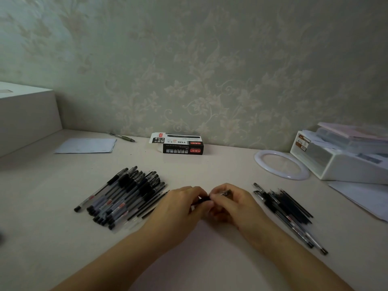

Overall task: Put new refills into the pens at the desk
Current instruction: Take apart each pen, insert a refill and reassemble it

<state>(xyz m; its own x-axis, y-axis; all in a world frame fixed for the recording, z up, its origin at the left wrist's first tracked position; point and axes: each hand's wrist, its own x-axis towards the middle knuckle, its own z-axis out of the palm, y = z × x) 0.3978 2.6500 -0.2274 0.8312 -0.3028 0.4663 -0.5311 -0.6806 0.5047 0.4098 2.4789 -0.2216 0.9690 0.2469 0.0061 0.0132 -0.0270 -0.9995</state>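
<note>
Both hands meet at the middle of the desk around one pen [204, 198], of which only a short black section shows between the fingers. My left hand [180, 203] grips its left part and my right hand [233, 201] pinches its right end, where a clear piece shows. A pile of several black-capped pens [123, 194] lies to the left, with loose black refills [152, 203] along its right edge. A second pile of pens and refills [287, 211] lies to the right.
A black and white pen box [181, 144] lies open by the wall. A green pen [121, 137] and a sheet of paper [86, 145] sit at the back left, beside a white box [25, 114]. A white ring [281, 163], an organiser [344, 158] and papers [365, 198] stand right.
</note>
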